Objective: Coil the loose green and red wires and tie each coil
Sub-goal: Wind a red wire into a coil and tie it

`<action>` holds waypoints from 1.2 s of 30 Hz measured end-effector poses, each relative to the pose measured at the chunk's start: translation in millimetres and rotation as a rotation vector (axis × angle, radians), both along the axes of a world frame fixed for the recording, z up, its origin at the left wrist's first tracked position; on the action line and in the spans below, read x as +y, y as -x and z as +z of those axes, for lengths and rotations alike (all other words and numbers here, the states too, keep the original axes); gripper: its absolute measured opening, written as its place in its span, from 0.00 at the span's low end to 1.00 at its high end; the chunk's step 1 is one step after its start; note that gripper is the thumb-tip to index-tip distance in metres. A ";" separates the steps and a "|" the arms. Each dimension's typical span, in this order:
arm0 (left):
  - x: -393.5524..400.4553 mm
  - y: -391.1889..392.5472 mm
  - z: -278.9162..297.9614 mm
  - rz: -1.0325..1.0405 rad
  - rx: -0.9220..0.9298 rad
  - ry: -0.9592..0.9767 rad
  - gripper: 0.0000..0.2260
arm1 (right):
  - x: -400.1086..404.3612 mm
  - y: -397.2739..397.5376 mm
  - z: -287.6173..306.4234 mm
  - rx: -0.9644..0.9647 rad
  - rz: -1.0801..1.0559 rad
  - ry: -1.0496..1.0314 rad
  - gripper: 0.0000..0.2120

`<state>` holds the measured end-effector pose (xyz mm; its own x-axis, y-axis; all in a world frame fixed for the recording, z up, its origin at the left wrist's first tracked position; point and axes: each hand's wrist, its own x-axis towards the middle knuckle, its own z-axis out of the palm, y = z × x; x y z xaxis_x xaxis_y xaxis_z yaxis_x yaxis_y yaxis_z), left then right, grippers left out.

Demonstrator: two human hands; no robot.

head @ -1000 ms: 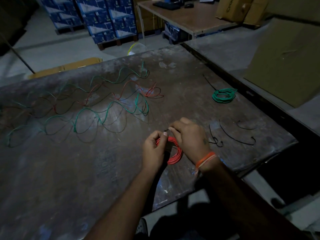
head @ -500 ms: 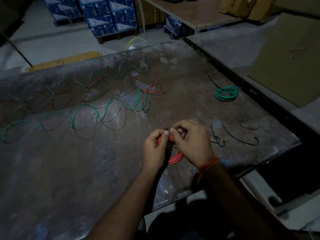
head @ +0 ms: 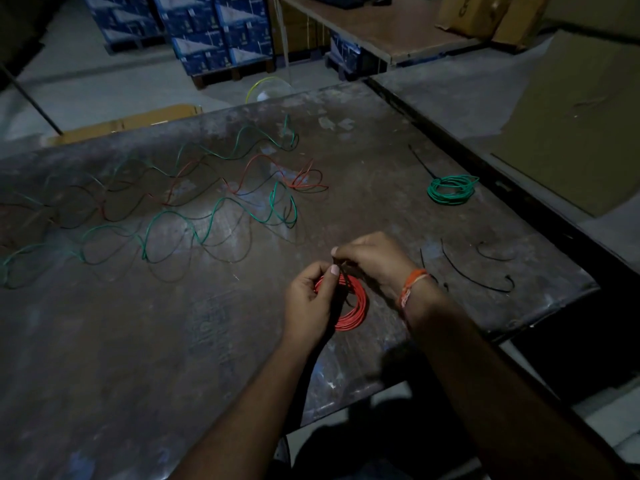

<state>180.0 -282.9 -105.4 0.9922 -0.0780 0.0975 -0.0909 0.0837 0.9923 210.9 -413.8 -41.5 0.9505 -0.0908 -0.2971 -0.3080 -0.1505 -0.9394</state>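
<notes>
A red wire coil (head: pixel 356 306) lies on the dark worn table (head: pixel 138 358) near its front edge. My left hand (head: pixel 311 299) holds the coil's left side, thumb and fingers pinching a thin black tie (head: pixel 341 271) at the coil's top. My right hand (head: pixel 374 261) pinches the same tie from the right. A tied green coil (head: pixel 450 190) with a black tail rests at the far right. Loose wavy green wires (head: pixel 207 223) and a loose red wire (head: pixel 301 180) sprawl across the table's left and middle.
Several loose black ties (head: pixel 478 271) lie right of my hands near the table edge. A cardboard sheet (head: pixel 571 133) leans on the right. Blue boxes (head: pixel 214 29) on pallets and a wooden desk (head: pixel 381 26) stand beyond the table.
My right hand has lifted slightly and turned at the tie, uncovering more of the red coil. The camera has tilted a little downward. The left hand keeps its hold.
</notes>
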 end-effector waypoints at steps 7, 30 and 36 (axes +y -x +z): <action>-0.5 -1.2 -1.3 0.001 0.007 -0.027 0.11 | 1.8 -10.2 -9.0 -0.069 -0.008 -0.088 0.09; -0.3 -4.4 -8.2 0.040 0.016 -0.064 0.12 | 7.3 -23.9 -7.7 -0.363 -0.144 0.120 0.09; -0.4 -3.7 -8.9 0.036 0.030 -0.028 0.13 | 7.9 -17.2 -7.7 -0.207 0.046 -0.074 0.10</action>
<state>183.7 -283.3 -114.3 0.9969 -0.0446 0.0655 -0.0631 0.0531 0.9966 228.1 -405.9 -49.3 0.9946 -0.0313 -0.0993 -0.1017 -0.0883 -0.9909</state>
